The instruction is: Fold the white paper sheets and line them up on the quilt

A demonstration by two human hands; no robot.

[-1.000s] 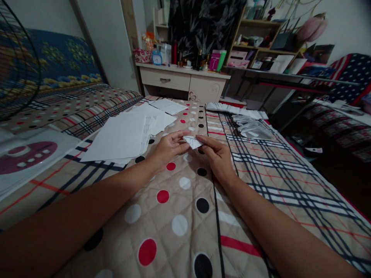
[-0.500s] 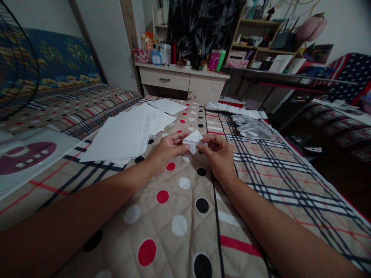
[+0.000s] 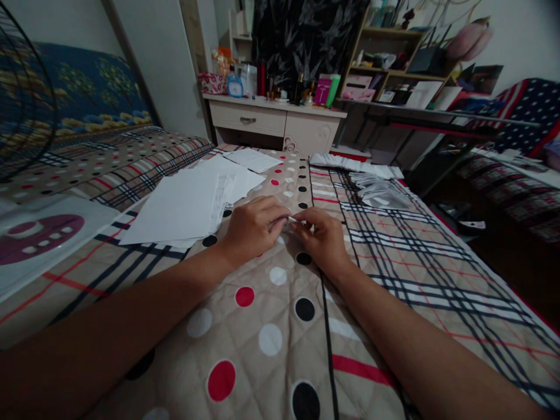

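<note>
Between my two hands, just above the quilted bed cover (image 3: 271, 303), is a small folded piece of white paper (image 3: 291, 219). Only a thin sliver of it shows; the fingers hide most of it. My left hand (image 3: 258, 227) is closed, its thumb and fingers pinching the paper from the left. On the other side, my right hand (image 3: 321, 236) grips the paper's right end between thumb and forefinger. The fingertips of both hands nearly meet.
Left of my hands lie loose white paper sheets (image 3: 175, 207), some printed along one edge. At the back right are a row of folded papers (image 3: 354, 164) and a fanned pile of folded pieces (image 3: 380, 192). A white plastic bag (image 3: 91, 213) lies far left. Beyond stands a dresser (image 3: 262, 119).
The folded paper has turned from showing its flat, pointed face to nearly edge-on. My left hand has rolled over it, knuckles up, and my fingers now cover most of it.
</note>
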